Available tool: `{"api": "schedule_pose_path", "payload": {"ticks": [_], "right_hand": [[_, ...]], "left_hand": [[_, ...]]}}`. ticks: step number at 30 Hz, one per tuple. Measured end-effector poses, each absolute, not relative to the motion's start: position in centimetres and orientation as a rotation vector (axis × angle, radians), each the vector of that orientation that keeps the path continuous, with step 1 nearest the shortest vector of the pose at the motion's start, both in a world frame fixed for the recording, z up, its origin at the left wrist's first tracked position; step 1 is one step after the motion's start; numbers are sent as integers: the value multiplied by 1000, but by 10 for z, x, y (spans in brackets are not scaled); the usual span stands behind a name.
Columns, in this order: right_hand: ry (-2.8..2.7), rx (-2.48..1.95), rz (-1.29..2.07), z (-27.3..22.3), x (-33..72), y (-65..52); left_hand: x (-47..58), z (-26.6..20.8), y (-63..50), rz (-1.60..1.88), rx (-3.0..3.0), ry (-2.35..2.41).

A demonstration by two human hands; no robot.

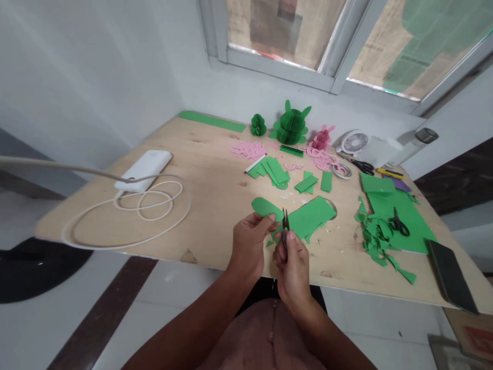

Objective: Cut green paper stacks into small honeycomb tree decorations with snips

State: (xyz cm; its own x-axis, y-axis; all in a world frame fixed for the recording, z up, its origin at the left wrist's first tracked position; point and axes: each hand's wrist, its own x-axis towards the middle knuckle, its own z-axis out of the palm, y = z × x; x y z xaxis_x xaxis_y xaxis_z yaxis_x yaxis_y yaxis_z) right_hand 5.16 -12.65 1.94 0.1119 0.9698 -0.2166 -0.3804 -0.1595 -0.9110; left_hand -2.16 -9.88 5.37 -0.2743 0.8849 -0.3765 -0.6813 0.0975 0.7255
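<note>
A green paper strip with a rounded end (265, 206) is pinched between the thumb and fingers of my left hand (250, 240). My right hand (293, 259) grips a small pair of scissors (285, 222), blades pointing away from me and slightly parted. The blades stand just right of the strip's edge; whether they touch it I cannot tell. Under and beyond the scissors lies a larger green paper piece (311, 217), partly over a roll of tape. Small green snippets are scattered below my hands.
Green rectangles (275, 171), pink paper scraps (248, 150) and paper honeycomb figures (291, 126) stand toward the wall. Green offcuts (375, 236), black scissors (399, 223) and a phone (451, 275) lie right. A white power bank (144, 169) with a looped cable sits left.
</note>
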Motion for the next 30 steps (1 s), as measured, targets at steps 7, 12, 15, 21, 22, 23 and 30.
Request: {"api": "schedule_pose_path", "payload": {"ticks": [7, 12, 15, 21, 22, 23, 30], "right_hand": [[-724, -1109, 1389, 22, 50, -125], [-695, -1101, 1399, 22, 53, -123], [-689, -1097, 1394, 22, 53, -123], [-673, -1082, 1403, 24, 54, -124], [-667, -1079, 1405, 24, 54, -124], [-660, -1075, 1407, 24, 54, -124], [-634, -1076, 1399, 24, 55, -124]], "left_hand": [[-20, 58, -98, 1488, 288, 1040], [-22, 60, -97, 1466, 309, 1033], [-22, 59, -97, 1467, 326, 1033], [-23, 61, -98, 1464, 344, 1036], [-23, 61, -99, 1463, 344, 1032], [-23, 62, -99, 1463, 343, 1029], [-25, 62, -100, 1463, 352, 1025]]}}
